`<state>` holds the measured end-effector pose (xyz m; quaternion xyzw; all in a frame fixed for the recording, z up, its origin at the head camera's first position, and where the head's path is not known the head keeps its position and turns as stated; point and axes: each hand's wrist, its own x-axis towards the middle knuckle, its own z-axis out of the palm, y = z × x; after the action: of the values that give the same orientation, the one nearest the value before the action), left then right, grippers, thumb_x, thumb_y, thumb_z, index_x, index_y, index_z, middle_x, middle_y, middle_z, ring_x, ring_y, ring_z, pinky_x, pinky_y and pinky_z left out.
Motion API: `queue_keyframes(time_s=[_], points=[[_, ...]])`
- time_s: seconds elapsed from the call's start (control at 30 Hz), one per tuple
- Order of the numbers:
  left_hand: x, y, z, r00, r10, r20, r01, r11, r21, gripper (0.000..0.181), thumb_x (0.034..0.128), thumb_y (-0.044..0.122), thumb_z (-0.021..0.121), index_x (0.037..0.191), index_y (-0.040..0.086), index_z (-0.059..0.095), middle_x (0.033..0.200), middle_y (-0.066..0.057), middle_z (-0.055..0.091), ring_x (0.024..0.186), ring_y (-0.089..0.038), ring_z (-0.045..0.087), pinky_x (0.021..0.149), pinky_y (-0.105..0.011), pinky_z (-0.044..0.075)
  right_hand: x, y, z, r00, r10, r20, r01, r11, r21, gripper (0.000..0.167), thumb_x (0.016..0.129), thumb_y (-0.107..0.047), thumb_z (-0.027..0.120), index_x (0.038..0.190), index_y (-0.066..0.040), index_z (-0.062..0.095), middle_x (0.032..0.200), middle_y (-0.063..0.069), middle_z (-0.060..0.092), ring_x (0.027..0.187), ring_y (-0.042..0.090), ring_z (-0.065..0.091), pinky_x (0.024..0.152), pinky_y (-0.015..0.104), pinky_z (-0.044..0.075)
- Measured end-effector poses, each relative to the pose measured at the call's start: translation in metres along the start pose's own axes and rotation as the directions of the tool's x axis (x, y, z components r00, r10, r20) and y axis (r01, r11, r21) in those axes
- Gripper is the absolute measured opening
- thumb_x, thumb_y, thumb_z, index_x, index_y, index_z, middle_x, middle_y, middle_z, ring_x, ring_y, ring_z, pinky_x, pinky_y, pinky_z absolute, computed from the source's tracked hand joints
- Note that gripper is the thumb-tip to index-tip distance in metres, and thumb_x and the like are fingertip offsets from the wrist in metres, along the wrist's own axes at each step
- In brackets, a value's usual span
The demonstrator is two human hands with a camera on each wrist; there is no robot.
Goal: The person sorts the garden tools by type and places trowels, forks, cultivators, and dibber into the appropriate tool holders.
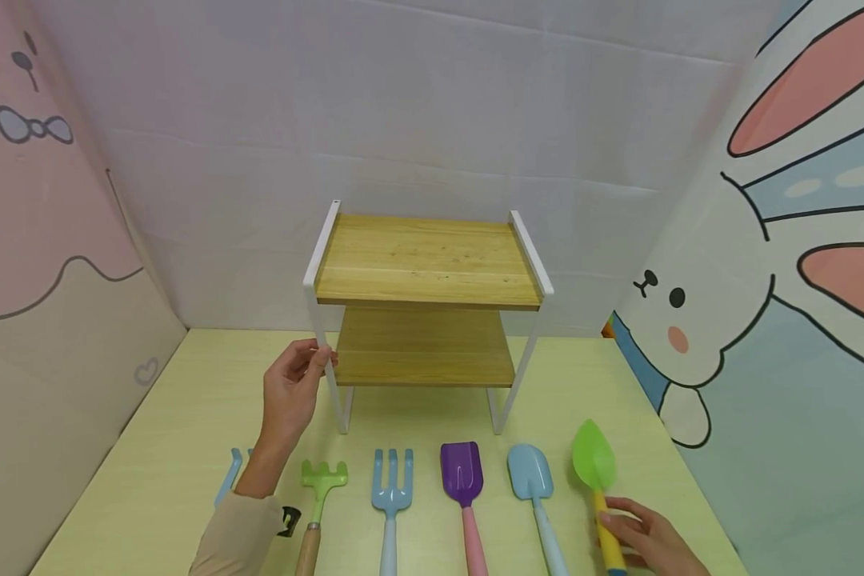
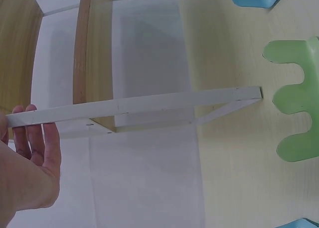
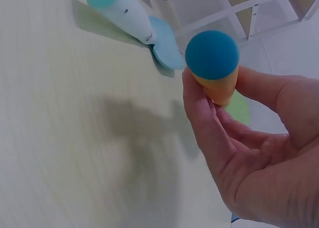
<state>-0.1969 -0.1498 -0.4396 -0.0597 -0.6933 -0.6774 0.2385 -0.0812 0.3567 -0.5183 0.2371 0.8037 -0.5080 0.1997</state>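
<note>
Head view, green trowel (image 1: 594, 464): right end of the tool row on the counter (image 1: 151, 456); glossy leaf-shaped blade, pointed tip, slim yellow handle (image 1: 610, 550).
Handle end: rounded blue cap (image 3: 213, 55), raised above the counter in the right wrist view.
Right hand (image 1: 648, 538): grip clamped on the yellow handle, thumb and fingers on opposite sides.
Shelf rack (image 1: 428, 260): upright at mid-counter; two wood-grained boards, angular white frame.
Left hand (image 1: 293, 392): grip clamped on the rack's left front post.
Tool row: smooth purple scoop (image 1: 462, 472) with pink handle, pale blue shovel (image 1: 530, 472), three-pronged blue fork (image 1: 392, 492), green rake (image 1: 322, 480) with brown handle.
Counter: pale yellow, faintly grained.
Backdrop (image 1: 418, 96): creased whitish sheet.
</note>
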Motion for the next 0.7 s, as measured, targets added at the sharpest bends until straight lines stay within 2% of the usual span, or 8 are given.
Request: queue_keyframes(time_s=[0.17,0.47,0.7], points=[[0.0,0.001,0.0,1.0,-0.006,0.0,0.006,1.0,0.007,0.016,0.1024,0.01,0.065,0.108,-0.005,0.067,0.092,-0.013,0.074,0.085,-0.02,0.071,0.081,-0.025,0.056,-0.004,-0.007,0.003,1.0,-0.022,-0.002,0.022,1.0,0.011,0.074,0.095,-0.042,0.074,0.141,0.009,0.048,0.108,0.015,0.073,0.093,0.026,0.07,0.08,0.048,0.06],[0.0,0.003,0.001,1.0,-0.007,0.0,0.007,1.0,0.01,0.017,0.1029,0.01,0.064,0.108,-0.007,0.066,0.092,-0.012,0.074,0.085,-0.016,0.071,0.079,-0.019,0.055,-0.012,-0.02,0.004,0.992,-0.084,0.089,0.079,0.995,0.059,0.07,0.099,-0.038,0.069,0.144,0.009,0.043,0.111,0.013,0.073,0.095,0.025,0.071,0.081,0.047,0.06],[0.001,0.002,0.001,1.0,-0.003,-0.004,0.003,1.0,-0.001,0.017,0.1025,0.009,0.065,0.108,-0.006,0.067,0.091,-0.013,0.074,0.084,-0.015,0.071,0.078,-0.021,0.055,-0.017,-0.031,0.011,0.991,-0.115,0.068,0.113,0.993,0.02,0.068,0.099,-0.038,0.071,0.144,0.007,0.046,0.114,0.013,0.072,0.095,0.025,0.072,0.079,0.047,0.06]])
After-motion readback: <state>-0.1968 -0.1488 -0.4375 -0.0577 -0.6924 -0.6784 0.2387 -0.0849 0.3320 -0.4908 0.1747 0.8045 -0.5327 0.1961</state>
